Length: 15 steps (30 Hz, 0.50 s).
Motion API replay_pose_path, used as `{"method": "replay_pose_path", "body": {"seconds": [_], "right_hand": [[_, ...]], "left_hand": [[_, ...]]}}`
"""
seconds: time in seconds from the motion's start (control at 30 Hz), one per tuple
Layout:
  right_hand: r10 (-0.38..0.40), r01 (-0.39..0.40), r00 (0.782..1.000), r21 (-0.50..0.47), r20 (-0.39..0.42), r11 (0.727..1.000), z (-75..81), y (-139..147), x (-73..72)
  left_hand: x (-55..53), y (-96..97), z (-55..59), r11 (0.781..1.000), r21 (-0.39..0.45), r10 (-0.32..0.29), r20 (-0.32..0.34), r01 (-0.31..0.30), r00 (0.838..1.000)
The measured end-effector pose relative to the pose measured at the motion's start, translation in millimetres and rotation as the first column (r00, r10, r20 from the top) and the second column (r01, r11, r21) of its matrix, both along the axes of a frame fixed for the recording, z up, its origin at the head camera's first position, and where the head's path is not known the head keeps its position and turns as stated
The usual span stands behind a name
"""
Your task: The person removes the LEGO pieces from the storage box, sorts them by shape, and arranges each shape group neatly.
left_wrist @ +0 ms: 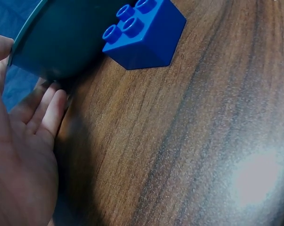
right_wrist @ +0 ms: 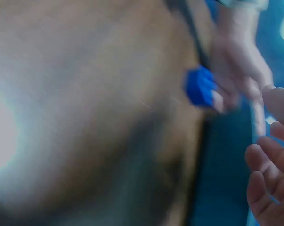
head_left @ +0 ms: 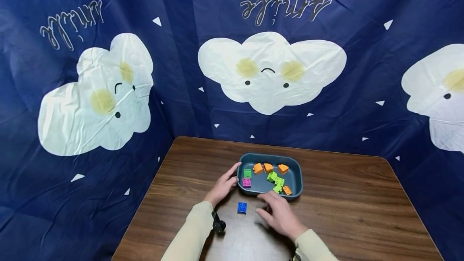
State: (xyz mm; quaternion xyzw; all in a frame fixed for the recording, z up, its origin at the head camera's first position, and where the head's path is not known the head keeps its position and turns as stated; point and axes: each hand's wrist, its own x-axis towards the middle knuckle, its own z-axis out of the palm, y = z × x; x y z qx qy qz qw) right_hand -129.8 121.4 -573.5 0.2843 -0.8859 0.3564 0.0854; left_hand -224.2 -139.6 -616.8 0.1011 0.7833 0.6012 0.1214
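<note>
As L hand (head_left: 222,187), unclamped, touches rect. teal plastic tray (head_left: 296,180), R hand (head_left: 280,214) hangs fingers-apart: prob. reach step; next needs pinching blue plastic block (head_left: 242,208).

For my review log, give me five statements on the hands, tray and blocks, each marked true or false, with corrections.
1. The blue block lies on the table, outside the tray. True.
2. The left hand is at the tray's right end. False: its fingers touch the left end.
3. Four orange pieces lie inside the tray. True.
4. The right hand grips the blue block. False: it holds nothing.
5. The pink block is in the tray. True.
</note>
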Motion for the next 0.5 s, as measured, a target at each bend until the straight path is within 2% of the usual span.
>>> {"method": "replay_pose_path", "body": {"seconds": [0.1, 0.23, 0.37, 0.5], "right_hand": [[-0.090, 0.092, 0.995, 0.041, -0.052, 0.995, 17.3, 16.2, -14.9], [-0.164, 0.162, 0.986, 0.118, 0.005, 0.980, 32.8, 43.8, -40.0], [-0.182, 0.166, 0.982, 0.217, 0.056, 0.962, 36.9, 67.6, -63.2], [-0.154, 0.123, 0.985, 0.310, 0.078, 0.943, 38.2, 78.6, -79.3]], "left_hand": [[-0.7, 0.4, 0.4, 1.000, 0.004, -0.001, 0.004, 0.001, 1.000], [-1.9, 0.0, -1.0, 1.000, 0.000, -0.001, 0.005, 0.001, 1.000], [-3.4, -1.3, -1.6, 1.000, 0.001, -0.002, 0.010, 0.001, 1.000], [-4.4, -1.8, -2.7, 1.000, 0.007, -0.006, 0.019, 0.006, 1.000]]}}
